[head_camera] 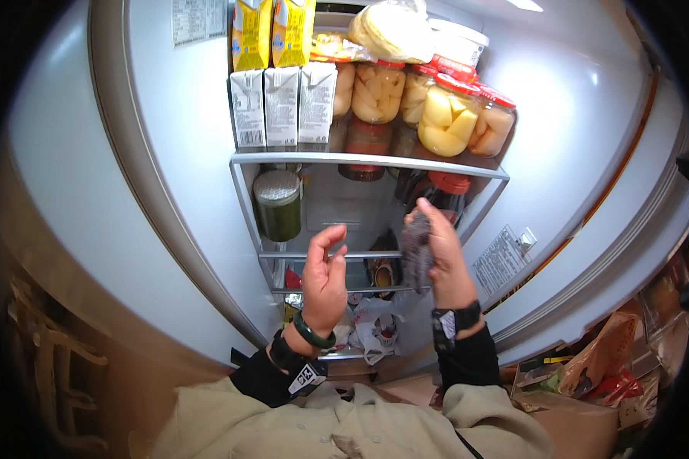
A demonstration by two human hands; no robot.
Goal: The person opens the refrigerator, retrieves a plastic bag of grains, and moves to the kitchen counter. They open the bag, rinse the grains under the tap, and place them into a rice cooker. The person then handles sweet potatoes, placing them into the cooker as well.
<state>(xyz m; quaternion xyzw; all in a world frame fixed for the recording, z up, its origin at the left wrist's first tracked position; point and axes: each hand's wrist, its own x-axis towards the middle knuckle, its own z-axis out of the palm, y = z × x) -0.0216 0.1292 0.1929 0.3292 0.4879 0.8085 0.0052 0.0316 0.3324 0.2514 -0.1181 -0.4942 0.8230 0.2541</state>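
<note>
Before me is an opened refrigerator with a glass shelf [373,160]. My right hand [445,246] is closed around a dark grey-purple cloth [418,252], held upright in front of the middle shelf. To its left, my left hand [326,281] is raised with curled fingers and holds nothing; a green bangle [313,331] is on its wrist. Glass jars of fruit pieces [446,120] with red lids stand on the upper shelf, beside white cartons [281,106] and yellow cartons [251,34]. A dark green canister [277,206] stands on the shelf below.
A wrapped stack of flat rounds [391,28] and a white tub [459,41] lie on top of the jars. A red-lidded jar [449,182] is behind my right hand. Plastic bags [378,330] lie low inside. Bagged goods [600,356] sit at the lower right.
</note>
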